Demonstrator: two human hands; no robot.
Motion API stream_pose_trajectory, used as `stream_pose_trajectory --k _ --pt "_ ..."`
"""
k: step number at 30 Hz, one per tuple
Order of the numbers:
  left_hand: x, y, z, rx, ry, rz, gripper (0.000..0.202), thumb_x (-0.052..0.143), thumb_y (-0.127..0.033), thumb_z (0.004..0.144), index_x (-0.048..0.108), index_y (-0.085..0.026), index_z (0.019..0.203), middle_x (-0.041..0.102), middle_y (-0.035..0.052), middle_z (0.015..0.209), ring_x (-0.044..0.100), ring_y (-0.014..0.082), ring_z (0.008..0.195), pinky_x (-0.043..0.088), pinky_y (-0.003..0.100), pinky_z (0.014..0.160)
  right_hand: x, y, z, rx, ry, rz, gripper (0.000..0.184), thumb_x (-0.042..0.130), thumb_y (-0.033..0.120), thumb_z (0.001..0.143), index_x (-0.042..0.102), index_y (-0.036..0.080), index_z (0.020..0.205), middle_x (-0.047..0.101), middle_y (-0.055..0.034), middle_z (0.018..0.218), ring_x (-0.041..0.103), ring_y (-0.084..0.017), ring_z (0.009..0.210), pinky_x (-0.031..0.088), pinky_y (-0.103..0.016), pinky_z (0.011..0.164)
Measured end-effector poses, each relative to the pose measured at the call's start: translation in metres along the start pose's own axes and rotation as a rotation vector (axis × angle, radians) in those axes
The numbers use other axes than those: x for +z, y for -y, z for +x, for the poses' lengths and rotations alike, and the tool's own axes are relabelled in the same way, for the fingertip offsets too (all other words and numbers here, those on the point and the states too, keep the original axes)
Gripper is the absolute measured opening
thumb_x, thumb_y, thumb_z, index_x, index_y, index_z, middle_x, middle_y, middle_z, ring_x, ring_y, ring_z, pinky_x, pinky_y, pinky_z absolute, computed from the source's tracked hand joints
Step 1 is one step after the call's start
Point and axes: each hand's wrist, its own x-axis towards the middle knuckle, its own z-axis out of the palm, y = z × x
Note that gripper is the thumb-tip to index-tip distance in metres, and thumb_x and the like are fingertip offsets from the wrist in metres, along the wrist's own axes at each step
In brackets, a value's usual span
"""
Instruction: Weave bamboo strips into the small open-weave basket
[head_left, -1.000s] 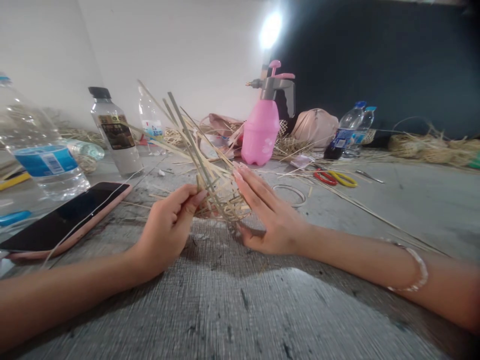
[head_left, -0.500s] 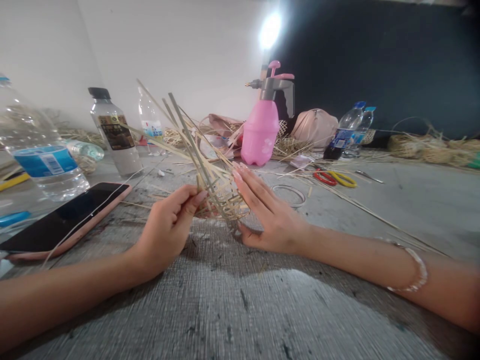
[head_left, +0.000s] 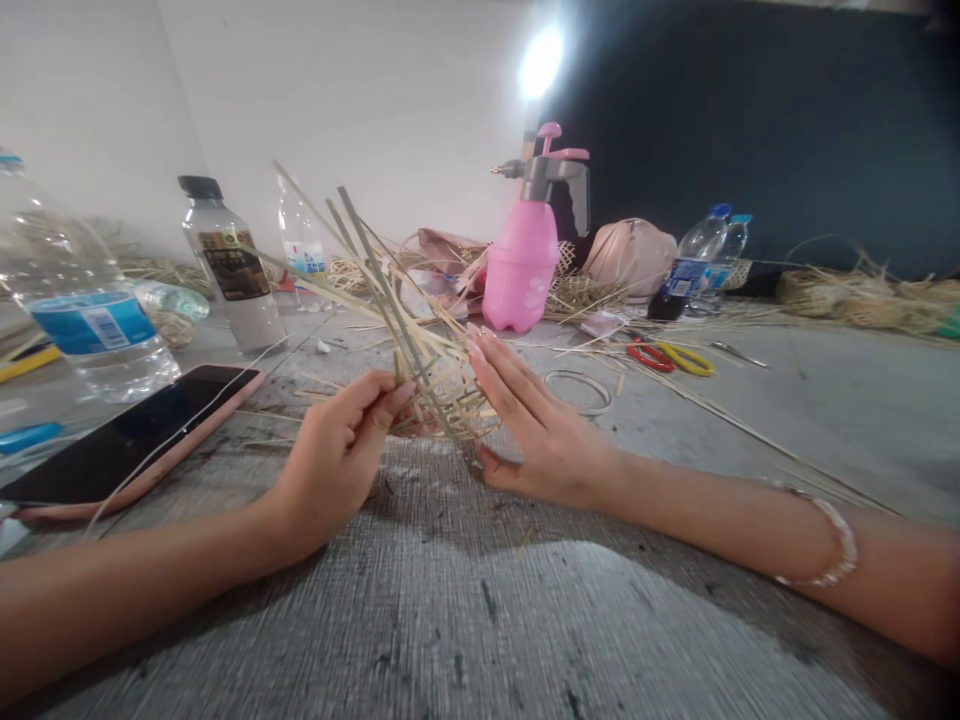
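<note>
— From the head view, what to say of the left hand point(head_left: 337, 450)?
— Pinches a strip point(head_left: 397, 362) between closed thumb and forefinger, at the left side of the woven piece point(head_left: 454, 395), with the other fingers curled in.
— And of the right hand point(head_left: 544, 430)?
— Lies along the weave's right side, fingers straight and together, thumb spread lower, near the base. Hard to tell whether touching there with the thumb.
— Location of the piece itself?
— Low between both hands, mid-table, bristling with tall strips point(head_left: 375, 265) that lean up and left, across a clear bottle point(head_left: 298, 225) behind.
— Room on the left?
— A narrow stretch with loose slivers, then the edge of a phone point(head_left: 142, 430), just beside the left forearm.
— On the right?
— Just beyond the knuckles, a pale ring point(head_left: 576, 373); farther off, a red handle point(head_left: 651, 366) and a yellow handle point(head_left: 694, 372), touching or overlapping. Wider room past those.
— Straight ahead?
— Well apart from the fingertips, an upright pink spray bottle point(head_left: 521, 265).
— Nearer?
— Between the forearms, a broad span of gray table point(head_left: 480, 620), partly shadowed, down to the view's lower edge.
</note>
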Motion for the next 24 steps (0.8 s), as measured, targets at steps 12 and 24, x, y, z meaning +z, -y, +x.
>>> stream_pose_trajectory --k 12,24 --pt "0.0002 -0.0007 0.0014 0.01 0.001 0.008 0.025 0.043 -0.032 0.089 0.046 -0.02 0.067 0.044 -0.0054 0.058 0.041 0.0096 0.056 0.037 0.021 0.053 0.0 0.0006 0.0001 -0.004 0.009 0.026 0.084 0.047 0.011 0.076 0.003 0.001 0.147 0.019 -0.0251 0.151 0.008 -0.03 0.144 0.029 -0.052 0.111" --pt "-0.0008 0.0004 0.0 -0.001 0.003 0.052 0.027 0.043 -0.034 0.089 0.042 -0.021 0.065 0.04 -0.0052 0.056 0.039 0.0098 0.054 0.036 0.021 0.05 -0.0009 0.0001 0.0007 0.018 -0.009 0.1 0.09 0.047 0.006 0.068 0.005 0.005 0.148 0.017 -0.0205 0.153 0.01 -0.028 0.144 0.029 -0.05 0.112"
